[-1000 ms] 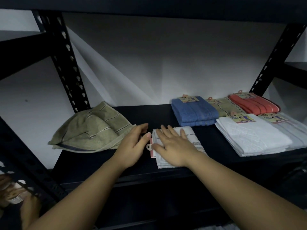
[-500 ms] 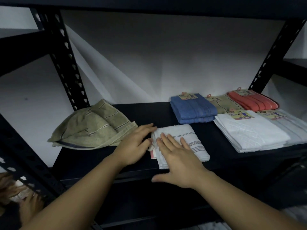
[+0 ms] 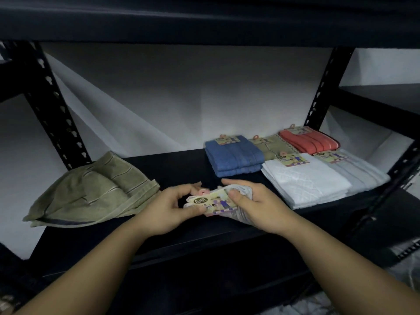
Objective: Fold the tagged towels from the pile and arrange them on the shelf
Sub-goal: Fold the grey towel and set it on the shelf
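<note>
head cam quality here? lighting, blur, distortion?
Head view: dim overall, shelf nearly black, back wall carrying diagonal shadows; slight motion blur on both hands, left hand, right hand, and the striped towel; wide-angle bowing of the shelf posts at the edges.

Looks like a shop stockroom or storage area. Black slotted metal shelf (image 3: pixel 181 164) against a plain white wall (image 3: pixel 181 98), with folded towels (image 3: pixel 234 155) wearing retail cardboard tags (image 3: pixel 227 140).
</note>
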